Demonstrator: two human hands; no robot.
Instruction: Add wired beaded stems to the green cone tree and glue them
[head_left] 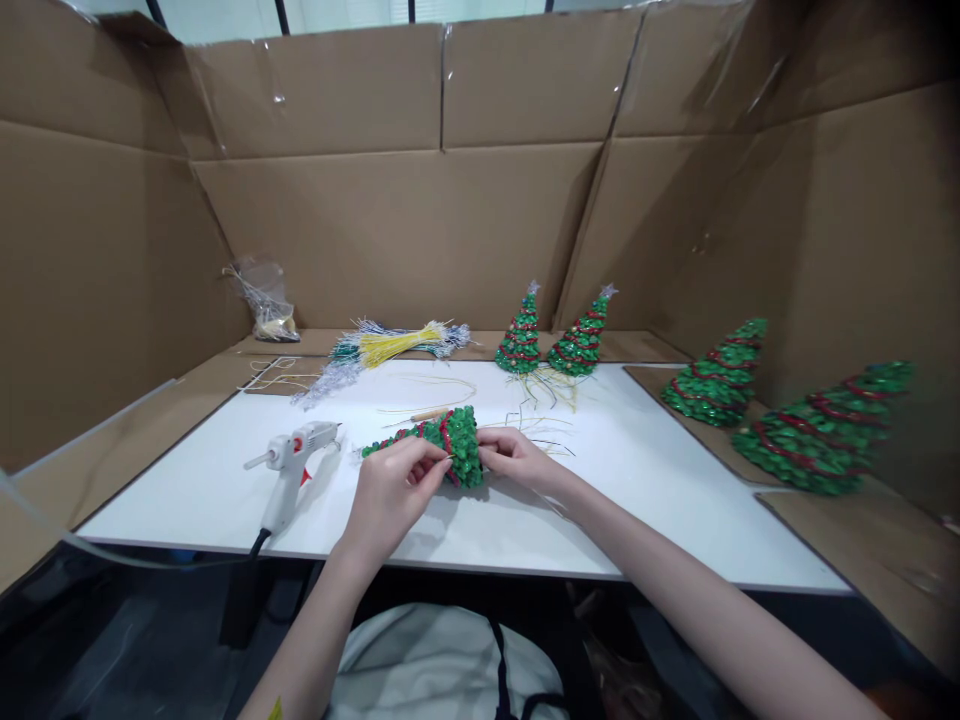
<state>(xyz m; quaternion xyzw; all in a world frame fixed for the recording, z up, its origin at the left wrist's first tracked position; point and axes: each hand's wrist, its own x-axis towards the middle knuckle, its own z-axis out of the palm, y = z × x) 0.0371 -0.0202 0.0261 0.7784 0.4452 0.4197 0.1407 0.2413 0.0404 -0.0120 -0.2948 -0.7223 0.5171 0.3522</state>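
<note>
Here on the white table (585,520), front and centre, lies the small green tree (466,440) on its side, tip at nine o'clock, base at three, wrapped in red garland (448,440). The left hand (397,485) comes in at seven o'clock, thumb and forefinger pinched on a small pale piece (451,458), too fine to name. At three, the right hand (514,458) has its bent fingers against the base; whether they close on the rim, I can't tell. This looks like the decorating stage, delicate fingertip work down near the base, and the next move seems to call for a steady tree and a light, exact press. Just beside it at twelve sits a wooden-handled tool (429,413); out at nine, resting on its side, the glue gun (289,475), no hand on it. Loose wires (544,425) scatter at two, a yellow wire bundle (397,345) waits at eleven, and two star-topped trees (519,335) stand between one and two. Farthest out, around three, two more trees (821,435) lean, red-banded, tops blurred.
</note>
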